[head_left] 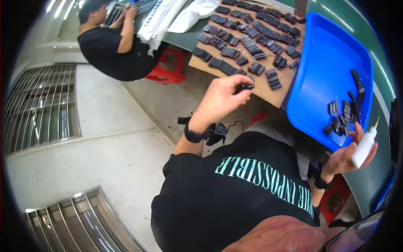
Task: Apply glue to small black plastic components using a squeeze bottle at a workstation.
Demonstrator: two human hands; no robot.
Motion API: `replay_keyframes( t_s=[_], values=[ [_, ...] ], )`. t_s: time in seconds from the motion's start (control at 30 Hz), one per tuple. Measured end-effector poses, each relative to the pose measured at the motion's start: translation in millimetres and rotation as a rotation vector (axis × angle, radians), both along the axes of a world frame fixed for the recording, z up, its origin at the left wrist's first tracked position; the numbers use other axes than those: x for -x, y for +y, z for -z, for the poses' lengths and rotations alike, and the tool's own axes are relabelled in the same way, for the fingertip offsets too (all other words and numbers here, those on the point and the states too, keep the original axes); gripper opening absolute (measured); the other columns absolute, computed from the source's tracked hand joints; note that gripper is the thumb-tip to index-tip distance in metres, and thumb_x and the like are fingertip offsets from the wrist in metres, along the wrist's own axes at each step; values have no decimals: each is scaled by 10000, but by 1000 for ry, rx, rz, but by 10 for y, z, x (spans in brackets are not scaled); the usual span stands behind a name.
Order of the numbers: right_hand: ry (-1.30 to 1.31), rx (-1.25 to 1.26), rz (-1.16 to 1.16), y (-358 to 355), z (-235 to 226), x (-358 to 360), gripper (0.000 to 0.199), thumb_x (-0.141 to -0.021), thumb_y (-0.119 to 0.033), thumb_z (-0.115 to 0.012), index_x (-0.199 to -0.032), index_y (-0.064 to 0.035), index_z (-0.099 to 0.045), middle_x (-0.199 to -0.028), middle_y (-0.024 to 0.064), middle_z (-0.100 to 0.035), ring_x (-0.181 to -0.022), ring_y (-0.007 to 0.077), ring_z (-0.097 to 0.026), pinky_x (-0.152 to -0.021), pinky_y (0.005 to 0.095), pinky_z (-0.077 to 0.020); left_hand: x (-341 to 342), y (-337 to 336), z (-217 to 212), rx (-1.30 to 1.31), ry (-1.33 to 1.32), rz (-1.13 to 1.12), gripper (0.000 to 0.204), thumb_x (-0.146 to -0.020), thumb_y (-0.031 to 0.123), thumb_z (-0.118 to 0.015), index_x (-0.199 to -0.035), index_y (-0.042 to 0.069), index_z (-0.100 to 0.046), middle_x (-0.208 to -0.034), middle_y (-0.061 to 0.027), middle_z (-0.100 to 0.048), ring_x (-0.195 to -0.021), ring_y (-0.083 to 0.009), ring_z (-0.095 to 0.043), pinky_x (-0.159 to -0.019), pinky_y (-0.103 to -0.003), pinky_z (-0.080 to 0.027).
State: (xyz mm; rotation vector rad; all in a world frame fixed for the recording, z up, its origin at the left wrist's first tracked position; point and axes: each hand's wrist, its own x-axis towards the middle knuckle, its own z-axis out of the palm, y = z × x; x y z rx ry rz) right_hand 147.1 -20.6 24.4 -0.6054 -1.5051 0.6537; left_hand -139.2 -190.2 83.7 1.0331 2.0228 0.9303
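Note:
My left hand (222, 97) is closed on a small glossy black part (244, 87), pinched between thumb and fingers near the front edge of the cardboard sheet (268, 93). Rows of similar small black parts (252, 45) lie grouped on that cardboard. At the right, my right hand (340, 160) holds a white squeeze bottle (364, 149) with a thin needle tip, pointing up. Its fingers are beside the near rim of a blue tray (310, 84). In the tray's near right part lies a loose heap of black parts (345, 115).
Far left, another person (113, 46) in a black top sits at the green table, hands raised to work. White plastic sheeting (161, 25) lies between that person and the cardboard. Red stools (170, 67) stand below. Barred windows (42, 105) line the left wall.

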Motion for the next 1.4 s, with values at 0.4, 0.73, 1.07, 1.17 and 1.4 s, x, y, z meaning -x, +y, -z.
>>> replay_keyframes(
  t_s=[0.4,0.73,1.07,1.17,1.4],
  values=[
    [0,39,25,-174,-175,-9,599,-935,-212,-556,-1412,-16,-252,-1080,292,-619,-938,270,-606,-803,352,-458,1262,-509,-175,-263,-372,-418,265,-877,54,-654,-1118,-37,-589,-969,-118,-678,-828,-190,-697,-727,-238,-571],
    [23,52,17,2,-170,-112,588,-925,-168,-557,-1411,-2,-271,-1086,267,-630,-987,275,-615,-842,353,-459,1318,-138,-135,-411,-558,-339,349,-893,12,-615,-1225,-42,-524,-1069,-155,-647,-967,-222,-670,-818,-241,-566],
    [-62,170,-19,44,-83,-223,605,-908,-91,-554,-1429,-5,-258,-1109,242,-635,-1069,271,-609,-933,354,-431,1018,862,-261,-292,-483,-92,349,-899,33,-616,-1226,-48,-524,-1062,-146,-648,-978,-209,-667,-840,-242,-564],
    [-84,205,-12,1,-24,-281,599,-909,-88,-553,-1427,-6,-262,-1112,241,-634,-1065,264,-611,-937,351,-429,958,847,-184,-256,-465,-82,335,-902,48,-620,-1214,-43,-536,-1052,-137,-652,-960,-198,-672,-827,-239,-566],
    [-93,114,-39,36,122,-215,585,-910,-76,-554,-1418,-3,-272,-1106,243,-635,-1064,275,-614,-934,357,-430,158,453,16,-20,-373,28,278,-893,76,-637,-1151,-17,-591,-1008,-107,-670,-871,-161,-685,-739,-213,-562]
  ],
)
